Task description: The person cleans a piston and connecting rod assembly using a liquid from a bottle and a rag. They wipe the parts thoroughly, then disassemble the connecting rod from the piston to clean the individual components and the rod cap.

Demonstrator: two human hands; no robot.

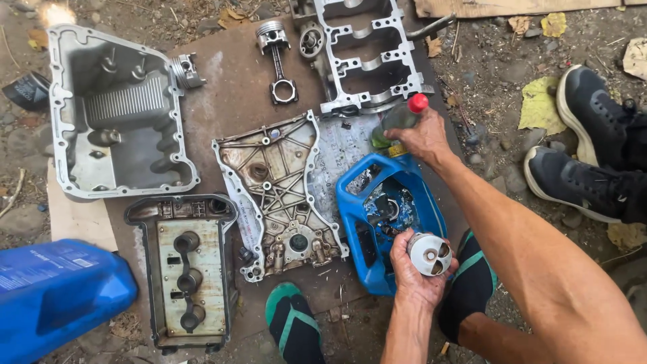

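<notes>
Piston cleaning over cut-open blue plastic jug on the ground

The left hand (pixel 416 266) grasps a grey metal piston (pixel 430 254) crown-up, its two round valve pockets showing, right above the cut-open blue plastic jug (pixel 391 219), likely so drips fall into the dark liquid inside. The right hand (pixel 419 137) is closed around a clear plastic bottle with a red cap (pixel 402 116), tilted just beyond the jug's far end. Around them on a brown board (pixel 232 94) lie a grey aluminium oil pan (pixel 118 111), a stained timing cover (pixel 280 192), a rusty valve cover (pixel 185 269) and a piston with connecting rod (pixel 278 61), spread apart
</notes>
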